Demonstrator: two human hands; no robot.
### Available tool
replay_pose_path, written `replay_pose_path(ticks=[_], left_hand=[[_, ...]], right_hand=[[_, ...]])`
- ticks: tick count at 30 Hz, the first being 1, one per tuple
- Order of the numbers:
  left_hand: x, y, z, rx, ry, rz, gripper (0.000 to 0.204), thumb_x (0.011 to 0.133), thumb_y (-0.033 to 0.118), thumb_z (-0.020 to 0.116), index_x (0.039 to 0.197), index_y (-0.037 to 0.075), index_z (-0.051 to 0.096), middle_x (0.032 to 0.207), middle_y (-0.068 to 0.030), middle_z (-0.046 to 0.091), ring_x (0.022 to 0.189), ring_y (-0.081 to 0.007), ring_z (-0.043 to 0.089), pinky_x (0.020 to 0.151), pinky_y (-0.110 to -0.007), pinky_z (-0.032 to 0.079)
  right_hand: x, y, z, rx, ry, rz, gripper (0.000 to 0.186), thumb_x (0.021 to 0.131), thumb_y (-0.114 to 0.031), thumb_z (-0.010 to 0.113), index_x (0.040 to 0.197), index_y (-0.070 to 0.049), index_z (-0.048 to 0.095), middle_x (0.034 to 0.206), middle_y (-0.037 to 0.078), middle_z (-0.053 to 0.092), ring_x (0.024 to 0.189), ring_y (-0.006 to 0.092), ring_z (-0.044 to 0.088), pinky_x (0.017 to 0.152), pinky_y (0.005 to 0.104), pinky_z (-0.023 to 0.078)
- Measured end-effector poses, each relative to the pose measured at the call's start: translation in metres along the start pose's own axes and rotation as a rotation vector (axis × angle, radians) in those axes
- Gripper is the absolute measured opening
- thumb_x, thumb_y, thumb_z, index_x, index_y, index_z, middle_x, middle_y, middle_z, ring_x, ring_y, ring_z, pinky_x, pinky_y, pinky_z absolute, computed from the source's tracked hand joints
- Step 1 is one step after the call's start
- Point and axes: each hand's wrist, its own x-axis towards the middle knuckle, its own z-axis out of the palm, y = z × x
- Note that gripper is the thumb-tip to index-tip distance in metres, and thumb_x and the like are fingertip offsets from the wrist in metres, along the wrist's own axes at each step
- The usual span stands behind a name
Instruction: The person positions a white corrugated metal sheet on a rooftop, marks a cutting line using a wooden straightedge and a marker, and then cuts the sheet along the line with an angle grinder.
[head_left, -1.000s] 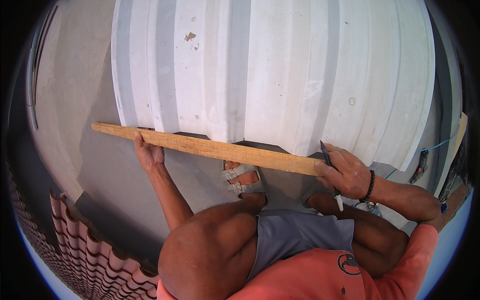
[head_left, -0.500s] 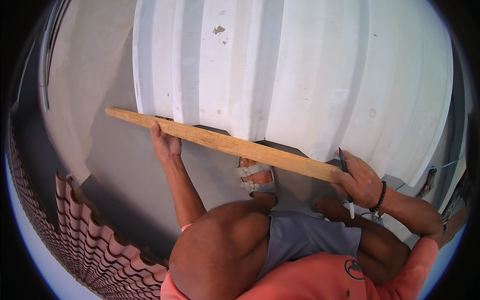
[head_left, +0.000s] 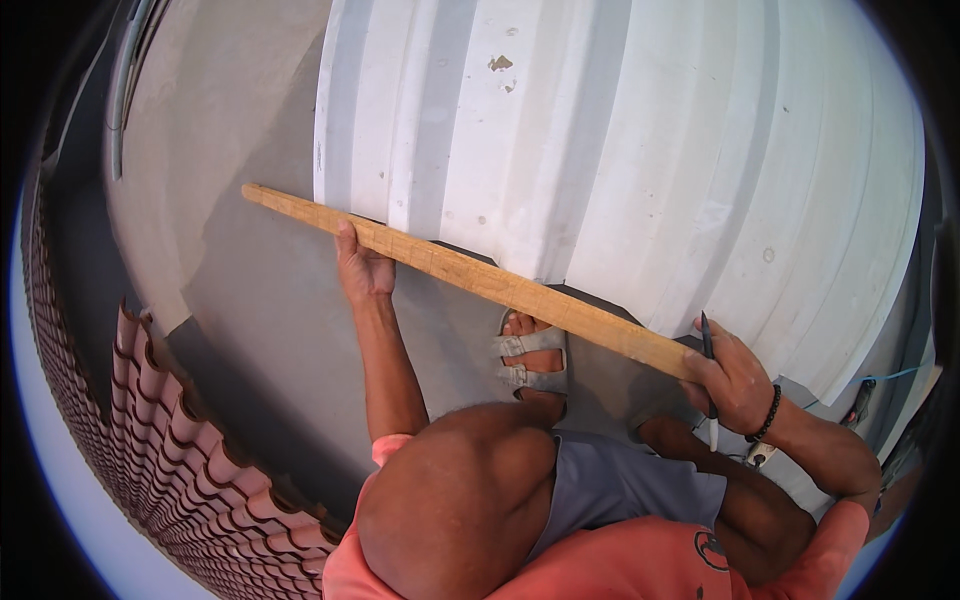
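A long wooden batten runs at a slant along the near edge of a white ribbed sheet. My left hand grips the batten from below on its left portion, thumb over the wood. At the batten's right end my right hand has its fingers closed round the wood and also holds a dark marker with a pale lower end, pointed upward beside the sheet's edge.
Grey concrete surrounds the sheet. Red wavy roof tiles run along the lower left. My sandalled foot is below the batten. A thin blue cord and small items lie at the far right, and a pipe at the upper left.
The whole view has shifted, so sheet, batten and hands appear farther right, with the batten more steeply slanted in the picture. Both hands keep their grips.
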Motion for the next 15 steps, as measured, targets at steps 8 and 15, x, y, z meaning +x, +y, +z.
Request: replay_pose_path(ticks=[8, 15], left_hand=[[0.006, -0.002, -0.009, -0.019, -0.012, 0.013, 0.049, 0.1, 0.027, 0.051, 0.143, 0.009, 0.034, 0.137, -0.0081, 0.05, 0.124, -0.0269, 0.051, 0.103, -0.047, 0.044], [0.008, -0.003, -0.011, -0.002, -0.001, 0.011, 0.05, 0.099, 0.027, 0.052, 0.142, 0.008, 0.035, 0.137, -0.0085, 0.05, 0.124, -0.0269, 0.051, 0.103, -0.046, 0.043]], right_hand=[[-0.003, 0.002, 0.002, -0.015, 0.009, -0.028, 0.045, 0.068, -0.006, 0.075, 0.108, 0.003, 0.055, 0.114, 0.035, 0.052, 0.084, 0.0407, 0.061, 0.073, 0.0418, 0.053], [-0.002, 0.0, 0.001, 0.004, 0.008, -0.029, 0.044, 0.069, -0.005, 0.074, 0.107, 0.004, 0.055, 0.113, 0.033, 0.052, 0.085, 0.0401, 0.06, 0.072, 0.0419, 0.053]])
